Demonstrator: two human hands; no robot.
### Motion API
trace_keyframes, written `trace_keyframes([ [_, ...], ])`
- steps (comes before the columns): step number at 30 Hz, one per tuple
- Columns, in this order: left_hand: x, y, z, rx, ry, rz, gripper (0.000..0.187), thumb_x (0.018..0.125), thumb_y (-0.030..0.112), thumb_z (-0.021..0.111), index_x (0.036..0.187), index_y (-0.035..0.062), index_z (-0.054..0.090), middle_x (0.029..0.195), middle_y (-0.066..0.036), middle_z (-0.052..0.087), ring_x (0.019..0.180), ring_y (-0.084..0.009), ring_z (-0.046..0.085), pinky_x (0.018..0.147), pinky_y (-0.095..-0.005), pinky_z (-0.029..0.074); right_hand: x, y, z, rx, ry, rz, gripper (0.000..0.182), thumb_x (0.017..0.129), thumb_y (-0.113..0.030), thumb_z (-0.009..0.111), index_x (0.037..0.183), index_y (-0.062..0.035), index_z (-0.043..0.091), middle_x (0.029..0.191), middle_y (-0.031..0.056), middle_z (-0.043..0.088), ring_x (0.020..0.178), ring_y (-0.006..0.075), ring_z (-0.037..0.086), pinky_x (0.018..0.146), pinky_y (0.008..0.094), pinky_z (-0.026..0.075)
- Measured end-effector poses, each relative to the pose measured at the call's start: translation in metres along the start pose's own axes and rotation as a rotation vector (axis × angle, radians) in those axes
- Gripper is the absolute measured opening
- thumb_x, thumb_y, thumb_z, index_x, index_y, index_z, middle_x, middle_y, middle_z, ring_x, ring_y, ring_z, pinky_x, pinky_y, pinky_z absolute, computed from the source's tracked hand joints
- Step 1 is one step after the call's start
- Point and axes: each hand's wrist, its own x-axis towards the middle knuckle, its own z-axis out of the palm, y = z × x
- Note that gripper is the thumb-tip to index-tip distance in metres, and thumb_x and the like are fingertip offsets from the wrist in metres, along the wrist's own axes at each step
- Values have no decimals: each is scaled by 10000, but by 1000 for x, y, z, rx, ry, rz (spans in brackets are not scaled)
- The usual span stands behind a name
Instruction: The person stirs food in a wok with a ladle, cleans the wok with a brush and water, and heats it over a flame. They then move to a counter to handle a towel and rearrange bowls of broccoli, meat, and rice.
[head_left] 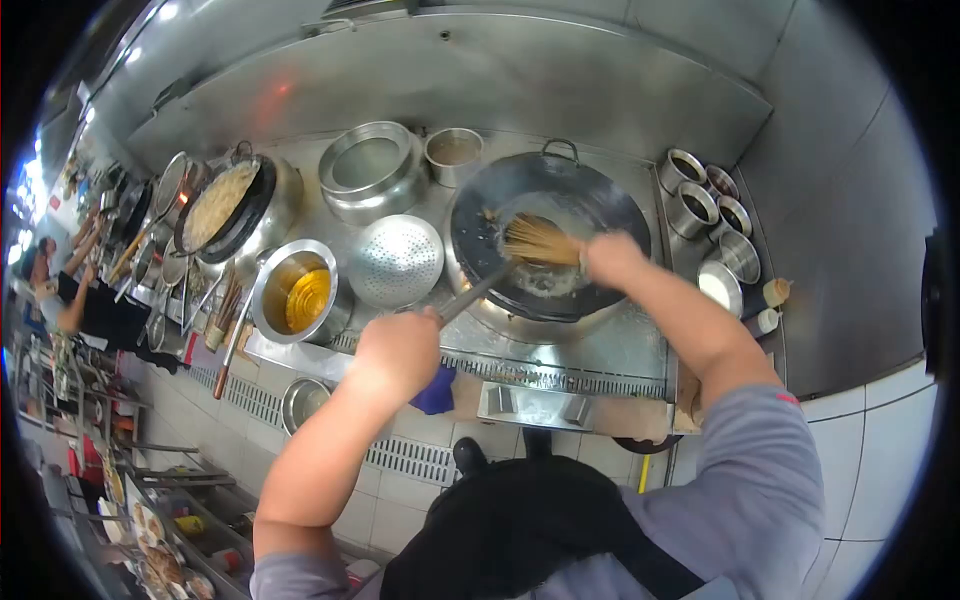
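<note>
My right hand [612,260] is closed around the bound end of a bamboo wok brush [545,241]. The bristles spread inside a large dark wok [620,205], which holds some whitish liquid and food bits. My left hand [398,352] grips the long dark handle of a cooking utensil [478,291] that slants into the wok. The utensil's head is hidden at the brush, so its kind cannot be told. Just left of the wok lies a round perforated strainer [396,260]. Below my left hand sits a purple cloth [435,392] on the stove's front edge.
At left stand a pot of yellow oil [302,295], a large metal pot [370,165], a small pot [454,152] and a second wok [222,205] with pale food. Seasoning containers [692,207] line the right side. Another person [95,310] works at far left.
</note>
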Motion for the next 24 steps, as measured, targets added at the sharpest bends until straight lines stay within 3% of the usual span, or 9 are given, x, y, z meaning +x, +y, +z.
trace_keyframes([
  [4, 5, 9, 2, 42, 41, -54, 236, 842, 178, 533, 1009, 16, 567, 775, -162, 650, 728, -333, 639, 638, -442, 502, 11, 1, -3, -202, 329, -142, 474, 859, -128, 456, 1330, -180, 461, 975, 135, 642, 919, 255, 636, 631, 391, 527],
  [5, 2, 15, -3, 64, 39, -44, 236, 842, 178, 533, 1009, 16, 567, 775, -162, 650, 728, -333, 639, 638, -442, 502, 2, 1, -4, -103, 105, -261, 403, 896, -160, 423, 1291, -114, 485, 970, 132, 642, 891, 267, 640, 637, 403, 526],
  [8, -4, 26, -11, 111, 38, -58, 209, 845, 153, 523, 1003, 25, 570, 761, -155, 649, 703, -321, 646, 609, -425, 508, 23, 35, 20, -28, 26, -236, 369, 915, -186, 401, 1256, -95, 510, 878, 142, 656, 786, 288, 656, 628, 426, 522],
  [11, 0, 42, -1, 238, 68, -71, 210, 840, 103, 501, 1024, 29, 569, 746, -145, 646, 676, -298, 653, 570, -397, 514, 27, 17, 10, 25, 157, 11, 475, 849, -304, 492, 1320, -247, 483, 1006, 118, 653, 918, 314, 633, 792, 446, 501],
  [13, 0, 49, -5, 287, 75, -9, 262, 832, 62, 481, 1071, -3, 565, 768, -171, 651, 672, -293, 665, 559, -382, 531, 8, 21, 26, 283, 48, -180, 452, 843, -333, 514, 1290, -261, 511, 1007, 90, 661, 951, 310, 623, 804, 450, 498],
  [15, -3, 49, -6, 345, 157, -16, 217, 828, 67, 485, 1027, 26, 561, 751, -124, 640, 656, -269, 657, 544, -367, 518, 23, 56, 14, 27, -76, -191, 442, 859, -313, 494, 1291, -224, 508, 957, 101, 671, 930, 315, 630, 775, 443, 502],
  [17, 3, 51, 2, 334, 138, -39, 221, 826, 67, 486, 1030, 29, 562, 756, -122, 641, 654, -267, 657, 543, -365, 518, 20, 50, 7, 51, 154, -26, 413, 881, -296, 463, 1273, -180, 520, 953, 121, 668, 923, 313, 633, 779, 444, 498],
  [23, 0, 54, -3, 353, 109, 14, 230, 828, 68, 483, 1041, 33, 562, 766, -120, 642, 645, -261, 654, 540, -362, 516, 5, 71, 11, -98, -4, -195, 299, 923, -210, 421, 1160, -112, 575, 937, 106, 673, 847, 255, 661, 650, 394, 529],
  [24, 2, 51, -4, 347, 119, 17, 231, 833, 67, 478, 1046, 35, 562, 764, -122, 642, 647, -260, 653, 539, -359, 515, 6, 67, 11, -134, 196, -138, 290, 893, -220, 473, 1145, -127, 583, 914, 92, 674, 843, 249, 664, 649, 384, 529],
])
